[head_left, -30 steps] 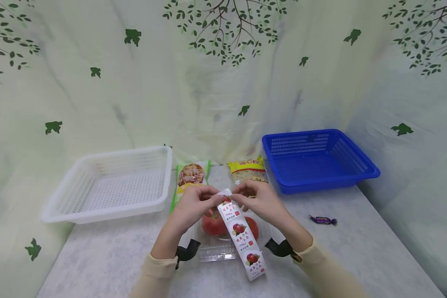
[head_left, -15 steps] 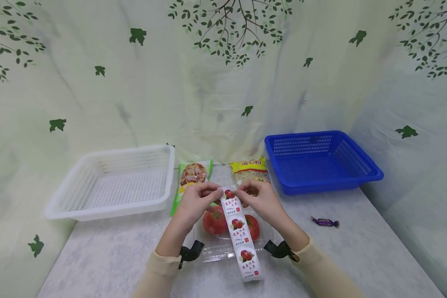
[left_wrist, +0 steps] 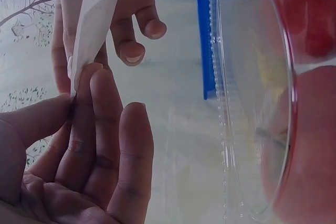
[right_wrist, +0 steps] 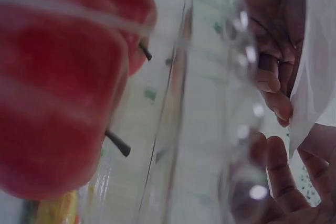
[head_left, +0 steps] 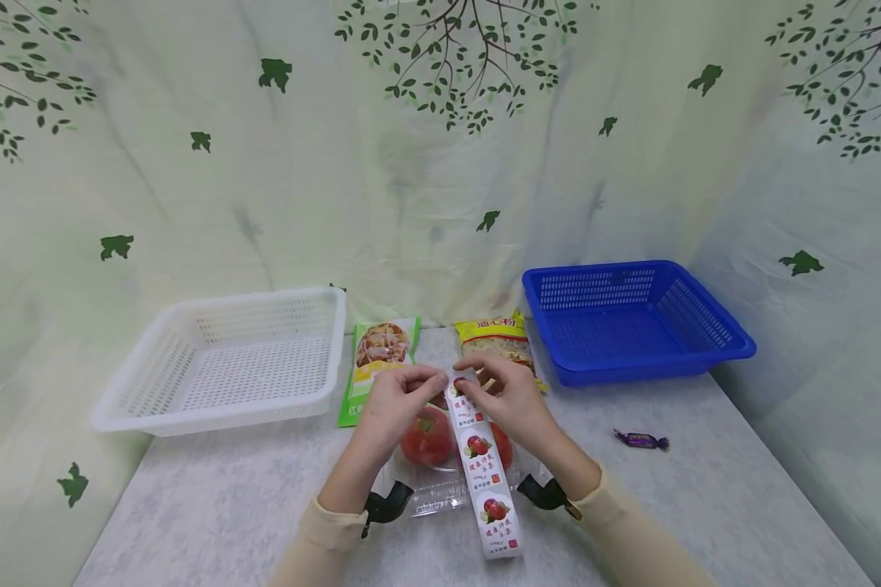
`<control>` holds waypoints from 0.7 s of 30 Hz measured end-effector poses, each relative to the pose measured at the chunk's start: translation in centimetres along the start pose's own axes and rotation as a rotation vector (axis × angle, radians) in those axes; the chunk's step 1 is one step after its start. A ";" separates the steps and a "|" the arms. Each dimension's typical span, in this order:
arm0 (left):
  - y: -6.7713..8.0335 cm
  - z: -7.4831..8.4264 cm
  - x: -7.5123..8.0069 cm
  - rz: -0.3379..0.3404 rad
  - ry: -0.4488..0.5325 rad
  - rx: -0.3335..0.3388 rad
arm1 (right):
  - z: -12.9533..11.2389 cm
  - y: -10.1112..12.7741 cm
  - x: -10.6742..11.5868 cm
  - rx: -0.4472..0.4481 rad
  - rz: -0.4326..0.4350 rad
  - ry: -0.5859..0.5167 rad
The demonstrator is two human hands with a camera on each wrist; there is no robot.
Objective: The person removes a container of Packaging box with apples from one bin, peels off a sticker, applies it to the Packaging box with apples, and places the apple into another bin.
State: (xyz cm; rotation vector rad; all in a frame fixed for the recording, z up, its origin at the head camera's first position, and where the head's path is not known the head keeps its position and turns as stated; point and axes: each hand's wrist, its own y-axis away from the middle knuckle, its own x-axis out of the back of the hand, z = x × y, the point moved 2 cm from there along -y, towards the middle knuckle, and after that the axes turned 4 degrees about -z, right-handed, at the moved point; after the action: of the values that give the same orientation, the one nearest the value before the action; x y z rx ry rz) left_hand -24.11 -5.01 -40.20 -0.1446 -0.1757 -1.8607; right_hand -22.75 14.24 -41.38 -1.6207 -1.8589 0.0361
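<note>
A white strip of stickers [head_left: 479, 456] printed with red fruit slants down in front of a clear plastic box [head_left: 436, 496]. My left hand [head_left: 396, 408] pinches its top end between thumb and fingers, as the left wrist view confirms. My right hand [head_left: 510, 391] is at the same end, thumb on the printed face and index finger raised a little above it; whether these two pinch the strip is unclear. Red apples [head_left: 427, 436] with dark stems lie in the box under my hands, partly covered by the strip; they appear large in the right wrist view.
A white basket [head_left: 220, 416] stands at the left and a blue basket [head_left: 639, 363] at the back right. Behind my hands lie a green food packet [head_left: 382, 346] and a yellow packet [head_left: 492, 330]. A purple wrapped candy [head_left: 641, 440] is on the right.
The top of the strip has shifted slightly right. My right thumb has moved from the strip's right edge onto its face, and the index finger has lifted. The left hand still pinches it.
</note>
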 end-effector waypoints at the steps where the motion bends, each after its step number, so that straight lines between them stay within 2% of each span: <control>1: 0.0 0.0 -0.1 -0.004 -0.004 -0.002 | 0.1 0.0 0.0 0.006 -0.002 0.000; 13: 0.1 -0.1 -0.3 -0.017 0.006 0.015 | 0.2 -0.1 -0.2 -0.007 0.005 0.000; 16: 0.1 -0.2 -0.2 -0.019 0.016 0.016 | 0.2 -0.1 -0.3 0.035 0.028 0.062; 21: 0.0 -0.4 -0.4 -0.017 0.068 0.027 | 0.2 -0.2 -0.2 0.150 0.101 0.228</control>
State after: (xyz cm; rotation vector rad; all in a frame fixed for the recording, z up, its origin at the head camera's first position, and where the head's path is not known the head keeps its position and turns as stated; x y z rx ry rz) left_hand -23.97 -4.73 -40.63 -0.0605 -0.1555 -1.8769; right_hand -22.99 14.10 -41.58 -1.5449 -1.5643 0.0324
